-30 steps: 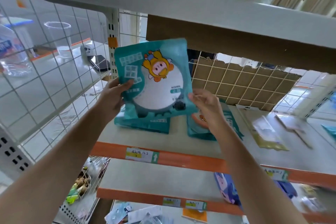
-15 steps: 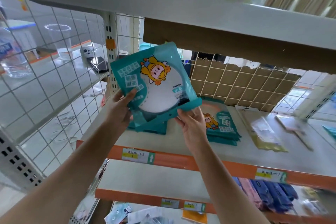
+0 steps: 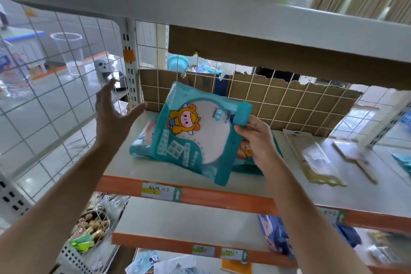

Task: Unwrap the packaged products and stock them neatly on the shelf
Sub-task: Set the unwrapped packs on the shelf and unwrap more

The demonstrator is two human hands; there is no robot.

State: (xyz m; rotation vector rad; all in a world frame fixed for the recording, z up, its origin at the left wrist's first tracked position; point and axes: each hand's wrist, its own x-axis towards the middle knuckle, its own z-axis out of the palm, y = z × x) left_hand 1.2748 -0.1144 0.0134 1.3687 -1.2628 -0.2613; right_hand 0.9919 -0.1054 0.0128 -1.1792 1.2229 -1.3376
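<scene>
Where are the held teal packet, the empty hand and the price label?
teal packet [image 3: 209, 140], head view, its white round middle.
left hand [image 3: 111, 118], head view, its middle.
price label [image 3: 161, 192], head view, its middle.

A clear plastic cup [image 3: 66, 51] is seen upright at the far left, behind a white wire grid [image 3: 45, 104], with a dark phone [image 3: 121, 80] lying to its right. Torn cardboard [image 3: 275, 104] is set behind the far mesh [image 3: 157, 55]. Wrapped snacks [image 3: 93, 224] are held in a basket [image 3: 73, 253] at near left.
</scene>
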